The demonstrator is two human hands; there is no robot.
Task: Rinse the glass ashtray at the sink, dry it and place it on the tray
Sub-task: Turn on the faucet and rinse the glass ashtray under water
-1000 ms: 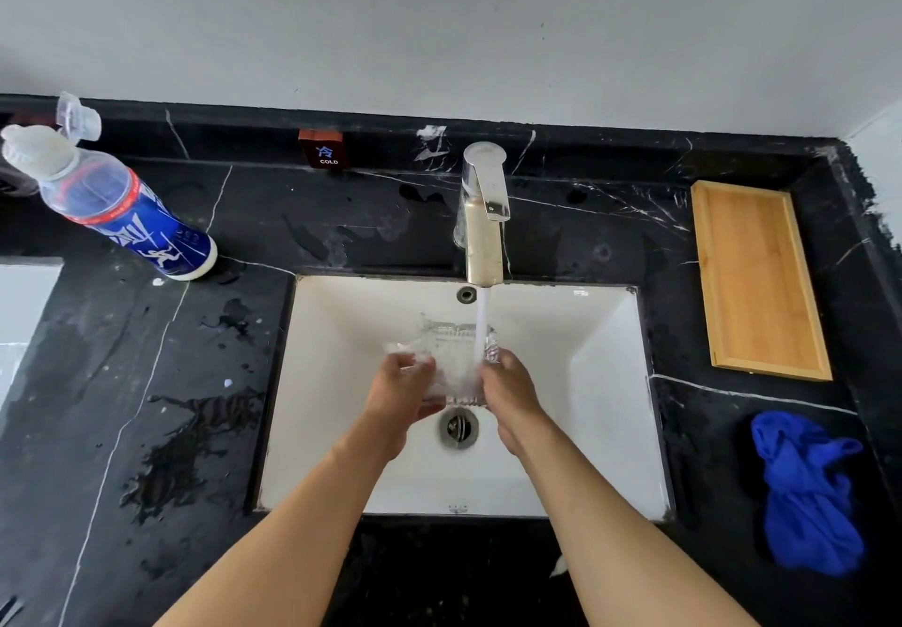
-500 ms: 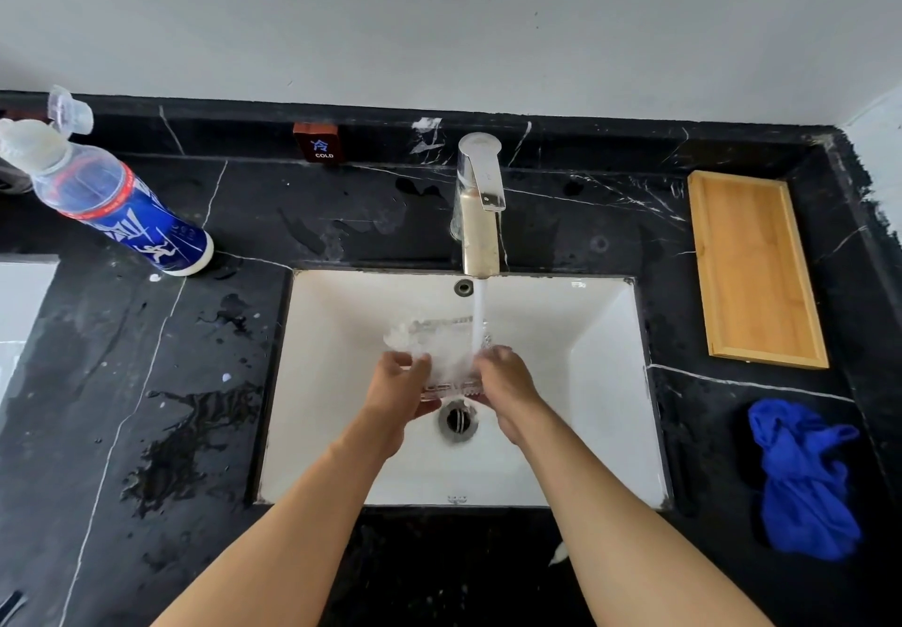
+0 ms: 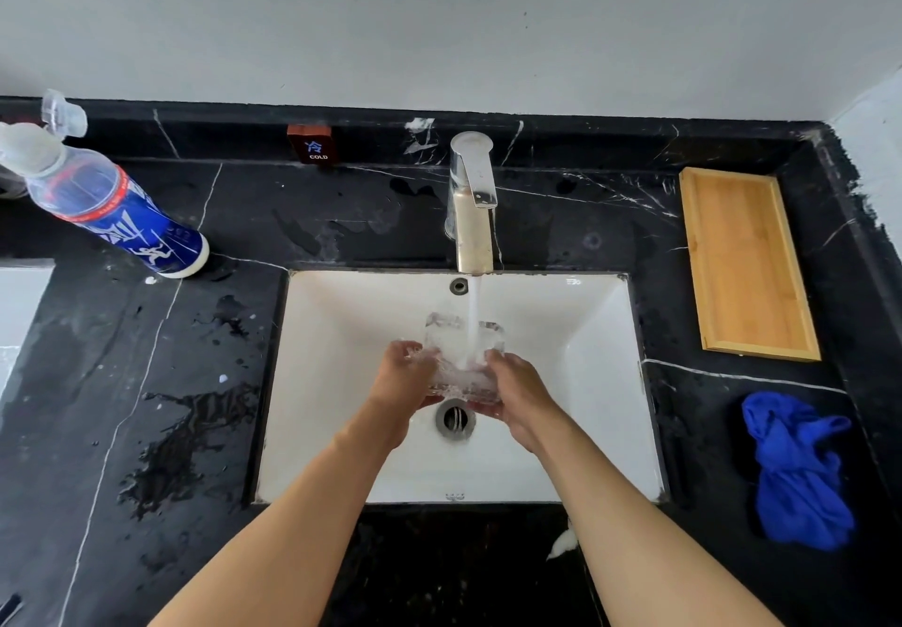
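The glass ashtray (image 3: 463, 358) is held over the white sink (image 3: 341, 333), directly under the water stream (image 3: 472, 314) from the faucet (image 3: 471, 206), just above the drain (image 3: 455, 419). It is gripped from both sides: the left hand (image 3: 407, 377) is clamped on its left edge, the right hand (image 3: 517, 389) on its right edge, fingers of both closed around the glass. Water is seen splashing inside the ashtray. The ashtray is tilted, far rim raised.

The wooden tray (image 3: 747, 265) is laid on the black marble desk (image 3: 146, 382) right of the sink, near the back corner. A crumpled blue cloth (image 3: 800, 470) is left on the desk in front of the tray, apart from it. A blue-labelled plastic bottle (image 3: 112, 206) is stood at the far left, cap flipped open. Wet patches are visible on the desk left of the sink. A small "COLD" sign (image 3: 315, 145) is set on the back ledge.
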